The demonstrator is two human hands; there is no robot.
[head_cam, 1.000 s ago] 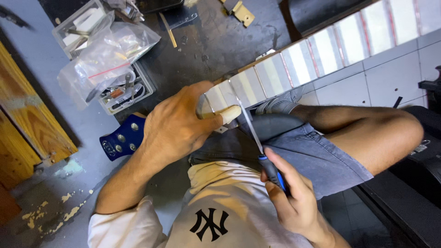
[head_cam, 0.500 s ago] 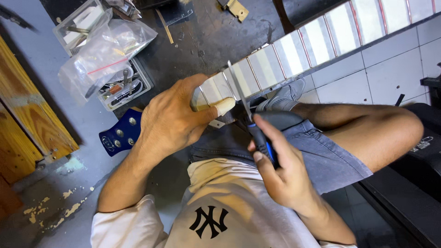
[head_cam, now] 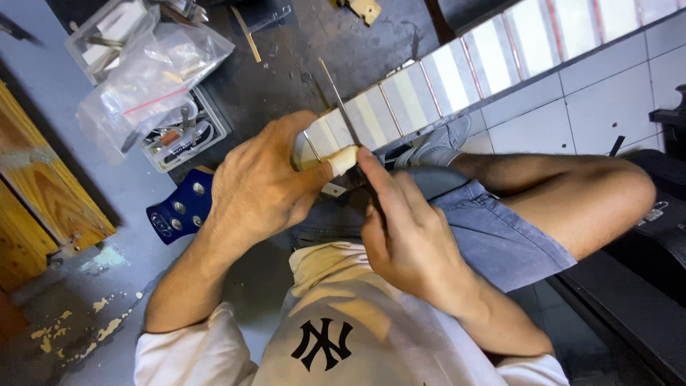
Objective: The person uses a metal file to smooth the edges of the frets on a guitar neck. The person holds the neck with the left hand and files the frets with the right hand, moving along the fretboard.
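Hands at work on a guitar neck (head_cam: 457,78) lying across the person's lap — the left hand (head_cam: 261,186) clamps its masked end, a taped finger on top, while the right hand (head_cam: 407,236) grips a thin metal file (head_cam: 336,100) laid across the frets. Blue headstock (head_cam: 179,207) juts past the left wrist.

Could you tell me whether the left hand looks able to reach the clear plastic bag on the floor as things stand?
Probably not: the left hand grips the guitar neck, though nothing blocks the way to the plastic bag.
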